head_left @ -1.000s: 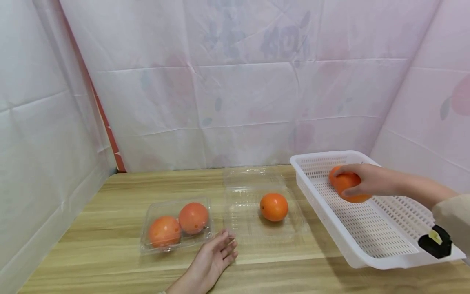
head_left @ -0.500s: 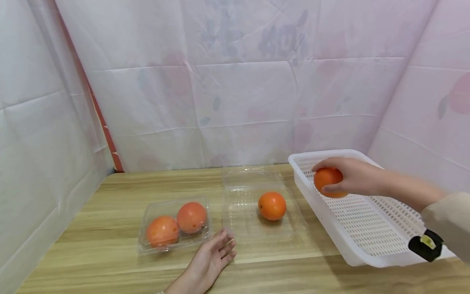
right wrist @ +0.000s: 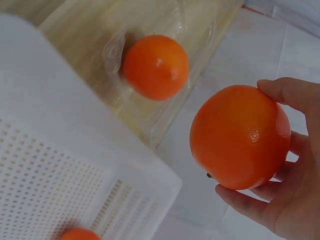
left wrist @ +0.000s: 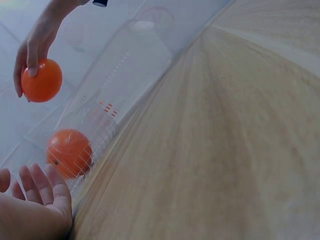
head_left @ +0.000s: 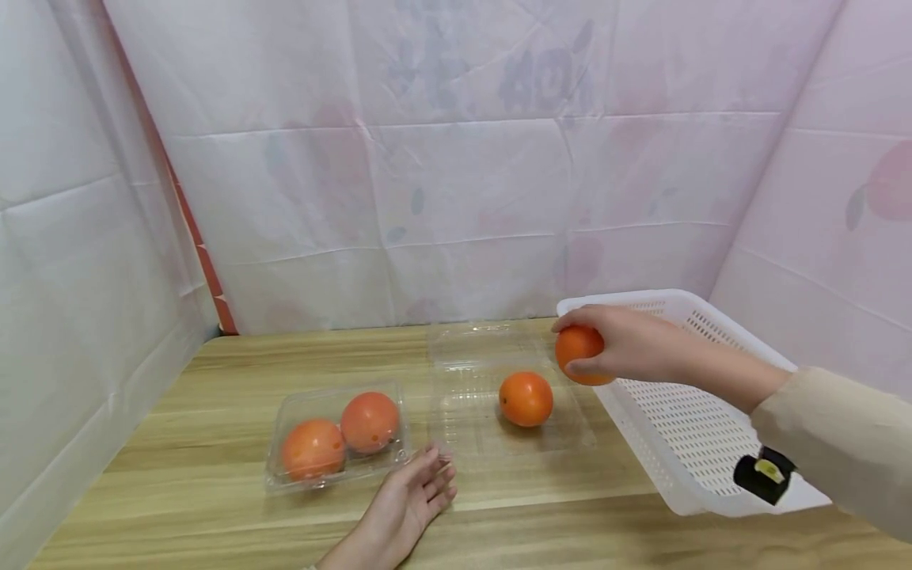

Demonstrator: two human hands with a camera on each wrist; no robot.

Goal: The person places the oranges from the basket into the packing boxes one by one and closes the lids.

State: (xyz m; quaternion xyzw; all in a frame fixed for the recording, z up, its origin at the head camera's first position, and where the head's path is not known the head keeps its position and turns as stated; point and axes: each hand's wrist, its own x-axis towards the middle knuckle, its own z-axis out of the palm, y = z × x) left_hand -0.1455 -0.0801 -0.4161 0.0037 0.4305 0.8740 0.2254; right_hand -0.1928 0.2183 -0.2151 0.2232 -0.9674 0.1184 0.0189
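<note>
Right hand (head_left: 627, 340) curled round a glossy, round orange fruit (head_left: 580, 355), up near the back-left corner of the white perforated plastic basket (head_left: 701, 443); likely mid-transfer. Next move probably calls for lowering into the clear plastic clamshell (head_left: 461, 416), bare on its left half, second orange fruit (head_left: 526, 399) on the right. Left hand (head_left: 404, 505) relaxed, holding nothing.

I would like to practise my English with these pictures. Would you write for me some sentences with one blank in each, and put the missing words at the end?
1. The person's ____ grip is holding a fruit.
2. The left box contains exactly ____ fruits.
3. In the open box, the number of fruits is ____.
4. The colour of the basket is ____.

Missing words: right; two; one; white.
</note>
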